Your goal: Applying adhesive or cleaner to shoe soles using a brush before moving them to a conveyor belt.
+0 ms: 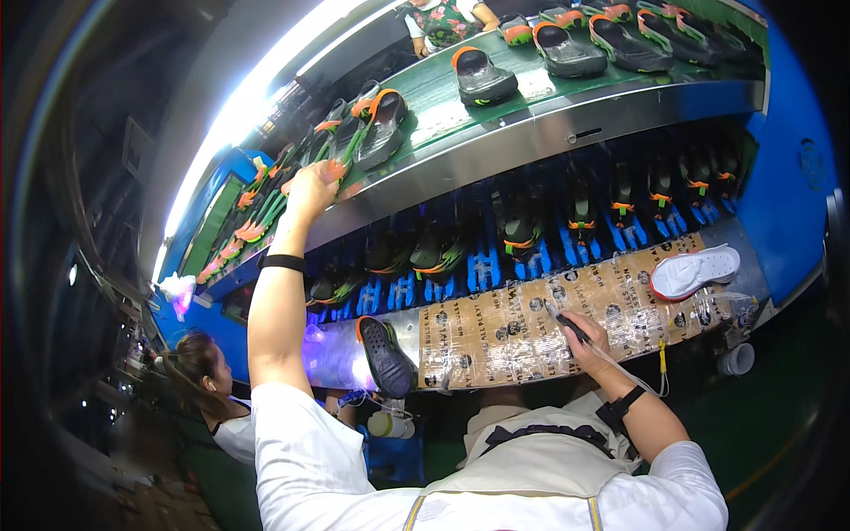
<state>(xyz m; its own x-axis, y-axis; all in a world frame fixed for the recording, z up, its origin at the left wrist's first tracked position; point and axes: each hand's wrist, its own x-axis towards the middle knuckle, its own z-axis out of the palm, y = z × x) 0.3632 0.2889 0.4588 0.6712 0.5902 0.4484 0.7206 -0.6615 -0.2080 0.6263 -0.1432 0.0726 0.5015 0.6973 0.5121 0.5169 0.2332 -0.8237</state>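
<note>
My left hand (312, 188) reaches up to the green upper belt. Its fingers are closed at the orange heel part of a black, green and orange clog (351, 149); the fingertips are partly hidden. Just right of it stands another black clog (382, 128) with an orange strap. My right hand (586, 343), low over the workbench, grips a dark pen-like tool (574, 327) with a pale tip and a white cord. Below that hand and to its left, the bench is covered with taped brown cardboard (496, 341). A single black clog (384, 356) rests on the bench's metal part, at left.
More clogs line the upper belt (425, 102). Under it, several clogs sit on blue racks (483, 267). A white shoe (695, 273) lies at the bench's right end. A person (212, 376) sits at my left; another (443, 22) stands across the belt. A cup (737, 358) hangs at right.
</note>
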